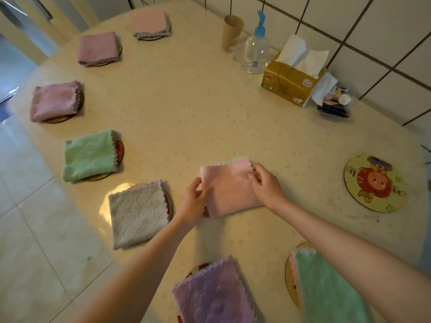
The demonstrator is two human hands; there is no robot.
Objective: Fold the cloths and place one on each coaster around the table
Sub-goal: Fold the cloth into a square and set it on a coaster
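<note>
A folded pink cloth (229, 187) lies on the cream table (210, 108) in front of me. My left hand (193, 202) grips its left edge, thumb on top. My right hand (264, 184) pinches its upper right corner. A bare round coaster with a cartoon picture (375, 183) lies to the right. Folded cloths sit on coasters around the rim: white (137, 215), green (89, 156), pink (54, 101), mauve (98, 48), pale pink (150, 24), purple (214, 294) and green (326, 287).
Along the tiled wall stand a cardboard tube (232, 31), a clear pump bottle (256, 47), a yellow tissue box (291, 78) and a small holder of odds and ends (335, 103). Tiled floor (30, 229) lies to the left.
</note>
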